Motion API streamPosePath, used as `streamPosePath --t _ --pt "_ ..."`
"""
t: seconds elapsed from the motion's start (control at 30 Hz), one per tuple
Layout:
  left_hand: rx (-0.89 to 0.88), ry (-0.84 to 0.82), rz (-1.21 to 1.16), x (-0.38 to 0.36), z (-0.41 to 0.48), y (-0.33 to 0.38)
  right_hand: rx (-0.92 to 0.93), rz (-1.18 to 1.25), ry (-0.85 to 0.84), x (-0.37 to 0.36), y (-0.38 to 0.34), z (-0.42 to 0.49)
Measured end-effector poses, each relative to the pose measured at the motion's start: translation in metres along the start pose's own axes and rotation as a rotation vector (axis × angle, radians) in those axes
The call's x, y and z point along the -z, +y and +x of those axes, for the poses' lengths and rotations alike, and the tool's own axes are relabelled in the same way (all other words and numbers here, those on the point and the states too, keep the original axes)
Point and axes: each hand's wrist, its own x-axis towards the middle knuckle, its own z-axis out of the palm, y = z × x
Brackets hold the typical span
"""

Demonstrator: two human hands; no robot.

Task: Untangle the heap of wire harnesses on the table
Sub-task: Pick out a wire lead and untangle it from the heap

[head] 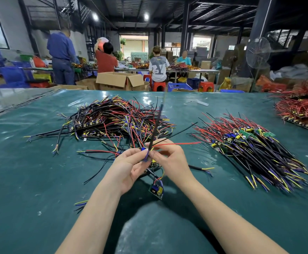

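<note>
L hand and R hand meet fingertip to fingertip above table, centre, toward near edge. Both pinch one harness: black cable sticks up, blurred; red wire runs out to the right. Board dangles below hands. Heap lies mid-table behind hands. Aligned pile sits toward right edge, apart from heap.

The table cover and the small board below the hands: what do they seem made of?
Table cover: probably a glossy green plastic or rubber sheet; it shows bright reflections and ripples. Small board: likely rigid circuit-board laminate, dark, carrying blue and yellow parts.
</note>
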Motion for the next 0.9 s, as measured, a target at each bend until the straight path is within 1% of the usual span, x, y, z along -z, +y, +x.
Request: streamPosePath --t 0.07,0.13,0.2,0.27,0.33,0.4,0.5,0.6,0.67,0.77,0.83,0.9 --pt "-0.019 -0.021 0.022 -0.0016 0.0002 -0.0005 -0.135 0.232 -0.042 0.0004 0.0009 0.0017" --pt "-0.036 -0.055 0.034 -0.0038 -0.0008 -0.0012 -0.213 0.388 -0.061 0.001 0.0033 0.0036" --pt "-0.069 -0.078 0.067 -0.0055 -0.0015 -0.0026 -0.271 0.491 -0.052 0.0007 0.004 0.0048" --pt "-0.099 -0.09 0.136 -0.0064 -0.0023 -0.0042 -0.301 0.53 -0.011 -0.0003 0.0035 0.0059" --pt "-0.104 -0.099 0.229 -0.0061 -0.0032 -0.0053 -0.312 0.503 0.034 -0.0005 0.0031 0.0066" --pt "-0.102 -0.117 0.264 -0.0047 -0.003 -0.0056 -0.309 0.467 0.065 0.0001 0.0027 0.0064" --pt "-0.077 -0.159 0.244 -0.0038 -0.0034 -0.0046 -0.307 0.441 0.103 0.0002 0.0023 0.0064" --pt "-0.039 -0.176 0.204 -0.0024 -0.0022 -0.0031 -0.319 0.432 0.084 0.0006 0.0011 0.0073" --pt "-0.022 -0.147 0.233 -0.0006 -0.0005 -0.0017 -0.341 0.455 0.043 0.0021 0.0004 0.0079" --pt "-0.051 -0.033 0.365 -0.0018 0.0006 -0.0023 -0.365 0.473 0.009 0.0007 0.0001 0.0069" --pt "-0.065 0.035 0.38 -0.0057 0.0004 -0.0045 -0.342 0.403 0.029 -0.0034 0.0003 0.006" --pt "-0.062 0.073 0.323 -0.0088 -0.0011 -0.0057 -0.274 0.289 0.043 -0.0056 -0.0007 0.0056"
